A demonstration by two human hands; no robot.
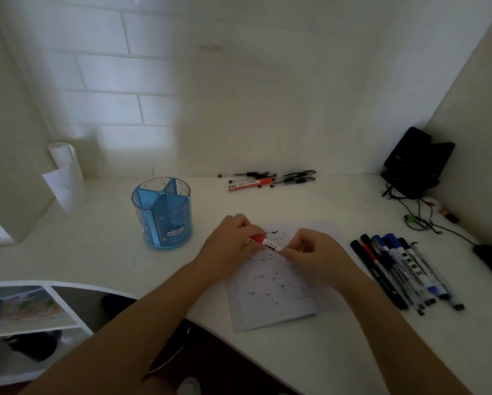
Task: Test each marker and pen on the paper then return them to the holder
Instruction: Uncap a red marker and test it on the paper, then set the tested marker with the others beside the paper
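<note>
Left grip (233,246) curls round the red end of a marker (266,243); right grip (313,255) pinches its white barrel over the paper (270,295), holder (162,213) nearby.

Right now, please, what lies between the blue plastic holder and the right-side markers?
Head view: scribbled white paper, left hand and right hand holding a red-and-white marker.

One holder (161,215), one paper (270,303), one red marker (267,243), two piles: back pens (267,179), right pens (404,266).
</note>
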